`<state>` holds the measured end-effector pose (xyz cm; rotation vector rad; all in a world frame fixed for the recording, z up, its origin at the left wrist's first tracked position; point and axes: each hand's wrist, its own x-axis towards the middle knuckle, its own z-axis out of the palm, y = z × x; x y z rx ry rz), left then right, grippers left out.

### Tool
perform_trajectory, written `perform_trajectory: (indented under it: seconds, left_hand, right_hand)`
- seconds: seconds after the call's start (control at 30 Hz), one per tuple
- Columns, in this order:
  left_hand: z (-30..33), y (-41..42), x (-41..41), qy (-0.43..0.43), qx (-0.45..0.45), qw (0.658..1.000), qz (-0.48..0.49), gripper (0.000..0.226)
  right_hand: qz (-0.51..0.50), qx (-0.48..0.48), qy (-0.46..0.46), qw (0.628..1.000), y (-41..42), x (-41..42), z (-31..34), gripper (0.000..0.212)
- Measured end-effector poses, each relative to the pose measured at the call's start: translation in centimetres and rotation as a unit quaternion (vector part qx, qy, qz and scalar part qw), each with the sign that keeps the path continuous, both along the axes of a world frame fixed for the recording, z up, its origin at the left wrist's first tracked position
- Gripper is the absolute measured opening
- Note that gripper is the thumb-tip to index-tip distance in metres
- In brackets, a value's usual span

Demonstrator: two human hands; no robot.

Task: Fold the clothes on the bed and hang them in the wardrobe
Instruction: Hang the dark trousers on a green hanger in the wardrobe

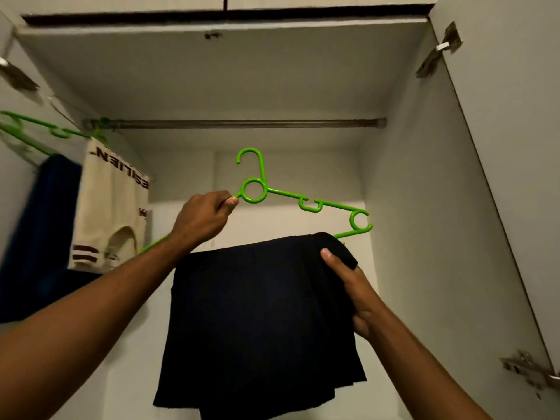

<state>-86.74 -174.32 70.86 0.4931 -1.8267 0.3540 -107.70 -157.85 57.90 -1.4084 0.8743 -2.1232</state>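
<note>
While the left hand [201, 218] pinches the green hanger [254, 190], the right hand [353, 286] grips the dark garment [260, 313] draped over it.

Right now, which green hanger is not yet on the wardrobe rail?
The green hanger carrying the black garment, held by the left hand; the others hang from the rail.

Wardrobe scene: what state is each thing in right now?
Green hanger: held up, tilted, not on the rail.
Black garment: folded, draped over the hanger.
Left hand: grips the hanger.
Right hand: holds the garment.
Rail: carries hangers at left.
Wardrobe door: open.
</note>
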Motion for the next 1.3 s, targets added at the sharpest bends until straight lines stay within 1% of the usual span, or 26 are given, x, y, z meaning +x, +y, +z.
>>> perform_trajectory:
  seconds: [0.1, 0.17, 0.27, 0.33, 0.4, 0.5, 0.57, 0.63, 0.7, 0.8, 0.87, 0.93, 1.0, 1.07, 1.17, 1.2, 1.27, 1.3]
  left_hand:
    - [-0.3, -3.9, -3.9, 0.03, 0.005, 0.995, -0.098, 0.04]
    - [0.3, -6.6, -6.8, 0.046, 0.004, 0.986, -0.162, 0.037]
    - [2.3, -9.9, -11.1, 0.057, 0.004, 0.974, -0.218, 0.038]
    - [4.3, -11.7, -14.1, 0.064, -0.005, 0.971, -0.23, 0.037]
    - [6.0, -12.6, -16.9, 0.079, -0.011, 0.969, -0.232, 0.039]
    - [7.9, -13.3, -20.5, 0.08, 0.0, 0.976, -0.201, 0.054]
    - [9.3, -13.6, -22.7, 0.08, 0.011, 0.98, -0.18, 0.058]
    - [10.8, -13.4, -24.9, 0.069, 0.021, 0.974, -0.213, 0.058]
    - [12.3, -12.9, -26.8, 0.05, 0.027, 0.959, -0.276, 0.055]
    - [14.4, -12.4, -29.9, 0.021, 0.027, 0.937, -0.348, 0.04]
    - [15.9, -12.4, -31.8, 0.01, 0.028, 0.923, -0.384, 0.031]
    - [17.4, -12.2, -34.1, 0.023, 0.023, 0.912, -0.408, 0.028]
    - [19.0, -11.8, -36.1, 0.042, 0.022, 0.914, -0.403, 0.03]
    - [20.8, -11.5, -38.2, 0.058, 0.03, 0.922, -0.381, 0.034]
    - [23.9, -11.4, -40.7, 0.1, 0.057, 0.925, -0.362, 0.035]
    - [24.7, -11.3, -41.1, 0.111, 0.063, 0.928, -0.351, 0.034]
    - [26.1, -11.0, -41.9, 0.13, 0.069, 0.933, -0.328, 0.035]
    - [26.8, -10.9, -42.3, 0.134, 0.07, 0.938, -0.313, 0.035]
  right_hand:
    - [-0.052, -0.022, -0.011, 0.998, -2.3, -2.3, 1.2, 0.035]
    - [-0.099, -0.05, -0.014, 0.994, -3.8, -3.4, 2.8, 0.029]
    - [-0.177, -0.089, -0.002, 0.98, -5.7, -4.7, 5.0, 0.019]
    - [-0.229, -0.116, 0.013, 0.966, -6.8, -5.6, 6.2, 0.014]
    - [-0.26, -0.149, 0.027, 0.954, -7.8, -6.6, 7.3, 0.012]
    - [-0.295, -0.195, 0.054, 0.934, -8.7, -7.9, 8.6, 0.012]
    - [-0.336, -0.225, 0.078, 0.911, -9.3, -8.9, 9.5, 0.011]
    - [-0.372, -0.248, 0.1, 0.889, -9.7, -10.1, 10.5, 0.011]
    - [-0.403, -0.27, 0.122, 0.866, -9.8, -11.0, 11.3, 0.01]
    - [-0.44, -0.308, 0.152, 0.83, -9.6, -12.7, 12.7, 0.009]
    - [-0.453, -0.322, 0.164, 0.815, -9.4, -13.9, 13.7, 0.01]
    - [-0.459, -0.329, 0.168, 0.808, -9.5, -15.7, 15.0, 0.009]
    - [-0.462, -0.332, 0.163, 0.806, -9.6, -17.7, 16.6, 0.01]
    - [-0.468, -0.336, 0.157, 0.802, -9.8, -19.6, 18.5, 0.013]
    - [-0.482, -0.333, 0.168, 0.793, -10.1, -22.2, 21.9, 0.016]
    - [-0.486, -0.333, 0.172, 0.79, -10.2, -22.8, 23.0, 0.016]
    - [-0.494, -0.33, 0.183, 0.783, -10.4, -24.1, 25.3, 0.008]
    - [-0.5, -0.33, 0.184, 0.78, -10.5, -24.6, 26.5, 0.009]
